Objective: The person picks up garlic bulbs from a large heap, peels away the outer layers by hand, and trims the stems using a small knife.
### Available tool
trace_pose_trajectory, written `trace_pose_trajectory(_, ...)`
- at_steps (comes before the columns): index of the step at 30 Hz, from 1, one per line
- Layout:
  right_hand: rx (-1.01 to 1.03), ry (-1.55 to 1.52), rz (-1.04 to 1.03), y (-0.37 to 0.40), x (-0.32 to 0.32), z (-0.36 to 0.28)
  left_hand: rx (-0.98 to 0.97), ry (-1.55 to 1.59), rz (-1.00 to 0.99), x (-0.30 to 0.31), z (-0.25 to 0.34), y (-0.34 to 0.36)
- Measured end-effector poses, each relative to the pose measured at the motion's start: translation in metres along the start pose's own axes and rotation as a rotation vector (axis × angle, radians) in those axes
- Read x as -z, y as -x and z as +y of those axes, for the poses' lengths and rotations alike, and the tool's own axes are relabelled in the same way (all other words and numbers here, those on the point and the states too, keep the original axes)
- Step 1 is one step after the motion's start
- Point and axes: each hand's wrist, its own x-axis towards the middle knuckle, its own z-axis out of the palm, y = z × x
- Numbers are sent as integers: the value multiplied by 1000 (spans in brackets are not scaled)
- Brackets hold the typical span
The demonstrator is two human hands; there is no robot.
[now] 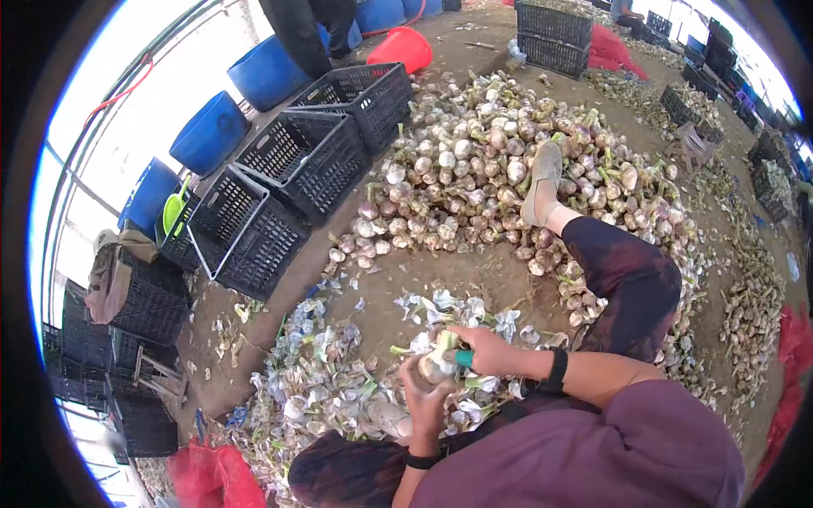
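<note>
Near the bottom centre my left hand [425, 394] is wrapped round a whitish garlic bulb [437, 366]. Just to its right, my right hand [491, 350] is closed on a small tool with a green handle [463, 358], held against the bulb's upper side; its blade is hidden. A pale green stem shows between the two hands. Loose white peelings [339, 372] lie on the ground around and left of the hands. Beyond them spreads a large pile of garlic bulbs [474, 161], with my shoe [544, 173] resting on it.
Black plastic crates [318, 173] stand in a row at the left, with blue tubs [212, 131] behind. A red bucket [402, 51] and a standing person's dark legs [296, 34] are at the top. Red mesh bags [216, 474] lie lower left. Another person sits far upper right.
</note>
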Motion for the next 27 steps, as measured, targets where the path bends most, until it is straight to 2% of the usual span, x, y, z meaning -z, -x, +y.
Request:
trace_pose_trajectory(2, 53, 35, -72, -1, 9, 2, 119, 322, -8, 0, 2, 3)
trace_pose_trajectory(5, 219, 129, -15, 0, 8, 2, 308, 828, -346, 12, 6, -1)
trace_pose_trajectory(6, 261, 185, 4, -1, 7, 1, 359, 719, -206, 4, 15, -1)
trace_pose_trajectory(9, 383, 348, 61, -2, 0, -7, 326, 690, -12, -5, 15, -2)
trace_pose_trajectory(10, 531, 324, 139, 0, -3, -13, 275, 496, -31, 7, -5, -2)
trace_pose_trajectory(11, 470, 250, 99, 0, -4, -11, 225, 301, -42, 20, -25, -1)
trace_pose_trajectory(13, 349, 102, 23, -1, -1, -10, 368, 598, 50, 16, -16, 2)
trace_pose_trajectory(14, 300, 60, 54, -5, 4, -11, 371, 639, -17, 19, -14, 2)
trace_pose_trajectory(17, 106, -154, 183, -14, 2, 12, 196, 595, -176, 12, 7, 4)
trace_pose_trajectory(18, 131, -176, 197, -18, 3, 15, 248, 575, -129, 14, 7, 3)
trace_pose_trajectory(21, -18, -245, 276, -27, 21, 19, 279, 644, -144, 14, 8, 6)
trace_pose_trajectory(22, 37, -193, 415, -27, 15, 13, 231, 532, -154, 13, 5, 6)
trace_pose_trajectory(25, 163, 11, 523, -27, 14, 11, 281, 592, -70, 19, -6, 1)
trace_pose_trajectory(27, -34, 28, 753, -40, 29, 32, 345, 671, 47, 19, -3, 10)
